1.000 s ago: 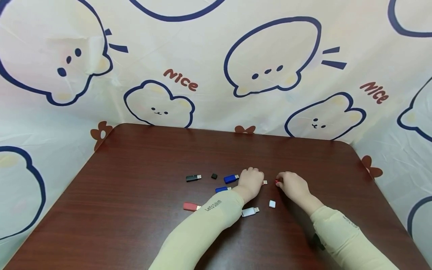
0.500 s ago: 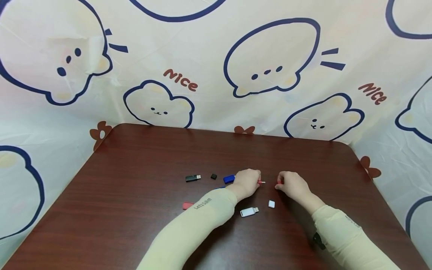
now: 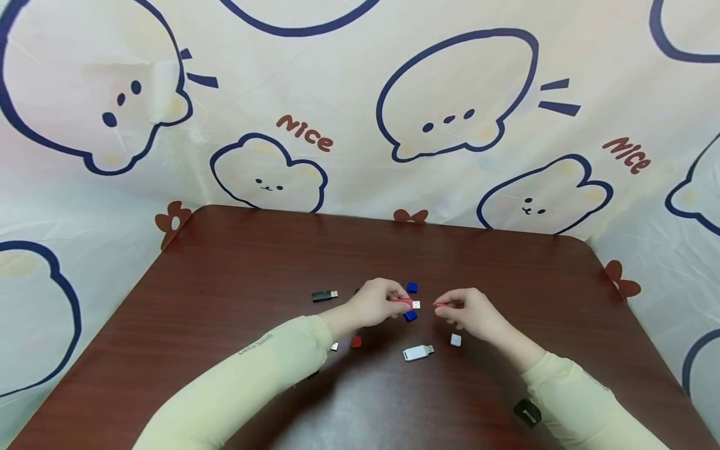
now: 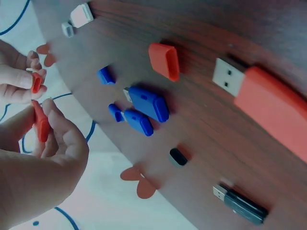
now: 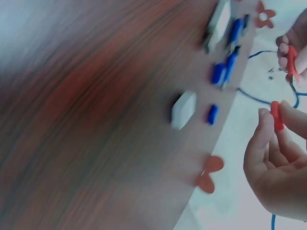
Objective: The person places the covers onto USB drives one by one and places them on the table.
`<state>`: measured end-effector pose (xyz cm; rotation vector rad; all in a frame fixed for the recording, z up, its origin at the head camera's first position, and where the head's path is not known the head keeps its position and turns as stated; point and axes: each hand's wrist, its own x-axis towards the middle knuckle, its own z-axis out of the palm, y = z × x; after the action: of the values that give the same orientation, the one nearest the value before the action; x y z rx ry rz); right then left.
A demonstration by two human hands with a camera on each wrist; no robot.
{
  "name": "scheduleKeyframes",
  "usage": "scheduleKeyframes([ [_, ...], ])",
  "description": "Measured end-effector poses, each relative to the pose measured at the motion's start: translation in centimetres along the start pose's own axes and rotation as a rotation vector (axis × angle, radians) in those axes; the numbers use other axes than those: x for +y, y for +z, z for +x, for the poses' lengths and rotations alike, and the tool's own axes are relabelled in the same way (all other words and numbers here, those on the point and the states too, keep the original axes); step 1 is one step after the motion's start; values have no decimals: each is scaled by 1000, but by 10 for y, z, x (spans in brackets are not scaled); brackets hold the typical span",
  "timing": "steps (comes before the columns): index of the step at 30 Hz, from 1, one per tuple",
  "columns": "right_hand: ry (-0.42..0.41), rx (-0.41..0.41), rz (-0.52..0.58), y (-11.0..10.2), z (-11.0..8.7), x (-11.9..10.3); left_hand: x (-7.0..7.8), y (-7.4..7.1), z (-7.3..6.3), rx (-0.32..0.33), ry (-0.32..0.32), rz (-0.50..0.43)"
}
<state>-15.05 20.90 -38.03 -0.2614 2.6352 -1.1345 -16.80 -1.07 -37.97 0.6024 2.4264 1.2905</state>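
Note:
My left hand pinches a red USB flash drive above the table, its metal plug pointing right. Opposite it, my right hand holds a small red cap between thumb and fingers. A short gap separates plug and cap in the head view. Below the hands lie a white flash drive and its white cap. Two blue caps show beside the left fingers; the left wrist view shows two blue drives near them, which the left hand mostly hides in the head view.
A black flash drive lies left on the brown table, with a black cap near it. Another red drive and red cap lie by the left forearm. A patterned cloth hangs behind the table.
My left hand has lifted and shifted left with the red flash drive, turning so its plug shows. My right hand has moved slightly left with the red cap, its fingers now extended leftward.

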Motion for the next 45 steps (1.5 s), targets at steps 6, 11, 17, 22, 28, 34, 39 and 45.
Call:
scheduleKeyframes([
  [6,45,-69,157,1,-4,-10,-1,-12,-12,-11,-159,-213],
  [11,93,-85,250,3,-6,-15,-3,-16,-17,27,-239,-349],
  [17,128,-78,278,2,-7,-18,-4,-15,-20,41,-301,-393],
  [22,126,-84,272,2,-7,-19,-5,-15,-21,47,-305,-393],
  [28,133,-97,276,4,-6,-20,-3,-16,-21,37,-326,-422],
  [34,135,-117,290,6,-6,-22,-3,-16,-23,15,-318,-460],
  [39,135,-116,293,7,-6,-26,-2,-17,-24,6,-322,-480],
  [45,116,-115,288,8,-6,-29,-2,-15,-23,3,-331,-473],
])
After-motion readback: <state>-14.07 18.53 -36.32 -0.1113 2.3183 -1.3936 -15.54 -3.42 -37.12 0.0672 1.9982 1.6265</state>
